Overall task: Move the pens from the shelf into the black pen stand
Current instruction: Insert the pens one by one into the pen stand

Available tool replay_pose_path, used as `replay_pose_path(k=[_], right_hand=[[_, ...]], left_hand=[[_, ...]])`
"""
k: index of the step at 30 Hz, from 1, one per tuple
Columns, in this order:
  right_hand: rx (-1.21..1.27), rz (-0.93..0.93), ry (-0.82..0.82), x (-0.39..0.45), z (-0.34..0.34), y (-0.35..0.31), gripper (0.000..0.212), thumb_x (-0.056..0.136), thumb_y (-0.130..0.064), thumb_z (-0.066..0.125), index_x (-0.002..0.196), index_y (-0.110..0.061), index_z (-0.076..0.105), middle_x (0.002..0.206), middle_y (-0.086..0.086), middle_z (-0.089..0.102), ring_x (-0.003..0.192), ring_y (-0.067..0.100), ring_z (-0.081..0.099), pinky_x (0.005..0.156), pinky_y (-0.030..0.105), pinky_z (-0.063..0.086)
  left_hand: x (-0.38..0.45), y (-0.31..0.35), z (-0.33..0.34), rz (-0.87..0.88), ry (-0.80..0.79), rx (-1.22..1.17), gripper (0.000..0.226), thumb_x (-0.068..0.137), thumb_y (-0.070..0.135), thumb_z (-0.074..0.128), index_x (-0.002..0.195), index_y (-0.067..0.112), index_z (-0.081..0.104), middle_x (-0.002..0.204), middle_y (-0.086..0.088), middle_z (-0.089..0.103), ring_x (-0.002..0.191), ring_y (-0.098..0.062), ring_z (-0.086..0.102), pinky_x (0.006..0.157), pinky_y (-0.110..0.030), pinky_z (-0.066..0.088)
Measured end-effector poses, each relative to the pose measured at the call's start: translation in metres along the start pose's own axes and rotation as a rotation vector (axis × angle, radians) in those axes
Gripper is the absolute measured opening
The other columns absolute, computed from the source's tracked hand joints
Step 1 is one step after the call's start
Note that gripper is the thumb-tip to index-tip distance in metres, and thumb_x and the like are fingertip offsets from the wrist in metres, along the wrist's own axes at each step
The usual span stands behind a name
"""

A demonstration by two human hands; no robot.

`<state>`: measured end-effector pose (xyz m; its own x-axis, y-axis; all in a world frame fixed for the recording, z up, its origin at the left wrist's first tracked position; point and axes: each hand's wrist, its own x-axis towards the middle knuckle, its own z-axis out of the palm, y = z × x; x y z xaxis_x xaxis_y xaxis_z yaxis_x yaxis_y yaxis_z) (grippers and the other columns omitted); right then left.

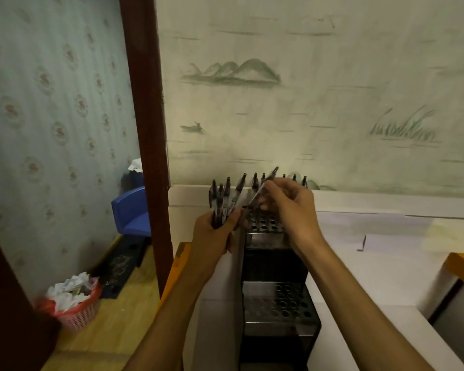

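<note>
Gripping a fanned bundle of dark pens (227, 199) in a closed fist, the person's left hand (214, 231) sits just left of the black tiered pen stand with round holes (276, 301). Beside it, the right hand (289, 207) pinches a single dark pen (263, 187) between curled fingers, tilted over the stand's upper tier, where a few pens (295, 179) already stand upright. Stand and hands are above a white shelf (386, 266) against painted wallpaper; a pink basket of crumpled paper (75, 303) sits on the floor, far left.

White shelf (373, 263) with the tiered black pen stand (273, 298) upright on it.
</note>
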<state>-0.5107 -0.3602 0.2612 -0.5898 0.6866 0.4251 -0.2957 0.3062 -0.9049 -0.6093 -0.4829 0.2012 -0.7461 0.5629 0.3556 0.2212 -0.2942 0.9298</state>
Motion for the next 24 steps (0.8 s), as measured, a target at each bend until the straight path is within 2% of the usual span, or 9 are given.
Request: replay_pose_path(k=[2,7,11,15,20,24], right_hand=[[0.01,-0.013,0.051,0.008,-0.005,-0.004,0.02,0.098,-0.021,0.058,0.109,-0.007,0.067,0.09,0.012,0.071,0.078,0.022,0.069,0.078,0.039,0.06],[-0.22,-0.15,0.043,0.02,-0.01,-0.006,0.02,0.099,-0.024,0.055,0.115,-0.015,0.064,0.094,0.0,0.069,0.085,0.021,0.069,0.078,0.044,0.06],[-0.339,-0.23,0.044,0.023,-0.006,-0.003,0.024,0.1,-0.025,0.055,0.121,-0.017,0.063,0.101,-0.005,0.068,0.089,0.013,0.068,0.082,0.038,0.059],[-0.38,-0.27,0.04,0.027,-0.003,-0.004,0.026,0.099,-0.026,0.056,0.123,-0.018,0.063,0.105,-0.006,0.068,0.094,0.011,0.067,0.084,0.034,0.058],[-0.48,-0.304,-0.005,0.024,0.001,0.0,0.028,0.098,-0.029,0.058,0.123,-0.02,0.065,0.107,-0.01,0.069,0.096,0.003,0.064,0.086,0.03,0.056],[-0.617,-0.368,-0.035,0.017,0.001,0.006,0.029,0.098,-0.028,0.059,0.123,-0.017,0.066,0.108,-0.005,0.071,0.091,0.001,0.062,0.081,0.02,0.053]], left_hand=[[0.001,-0.004,-0.003,0.017,0.057,0.018,0.035,0.092,0.038,0.059,0.098,0.004,0.07,0.061,-0.012,0.058,0.044,-0.013,0.043,0.041,-0.025,0.036],[0.004,-0.007,-0.002,-0.023,0.086,-0.014,0.022,0.099,0.03,0.057,0.096,0.01,0.063,0.066,-0.002,0.053,0.049,-0.007,0.043,0.042,-0.021,0.035],[0.003,-0.006,-0.002,-0.031,0.031,-0.057,0.022,0.1,0.028,0.055,0.108,0.008,0.052,0.071,-0.004,0.052,0.048,-0.007,0.041,0.041,-0.02,0.033],[0.001,-0.006,-0.004,-0.062,-0.003,-0.076,0.024,0.099,0.032,0.055,0.105,0.009,0.048,0.063,0.002,0.047,0.049,-0.007,0.037,0.042,-0.021,0.032],[0.002,-0.01,-0.002,-0.112,0.013,-0.054,0.031,0.101,0.035,0.051,0.106,0.005,0.049,0.062,0.002,0.045,0.048,-0.008,0.037,0.042,-0.02,0.032],[0.004,-0.011,-0.005,-0.12,0.048,-0.085,0.024,0.102,0.03,0.05,0.103,0.006,0.052,0.063,-0.001,0.042,0.049,-0.011,0.035,0.042,-0.022,0.029]])
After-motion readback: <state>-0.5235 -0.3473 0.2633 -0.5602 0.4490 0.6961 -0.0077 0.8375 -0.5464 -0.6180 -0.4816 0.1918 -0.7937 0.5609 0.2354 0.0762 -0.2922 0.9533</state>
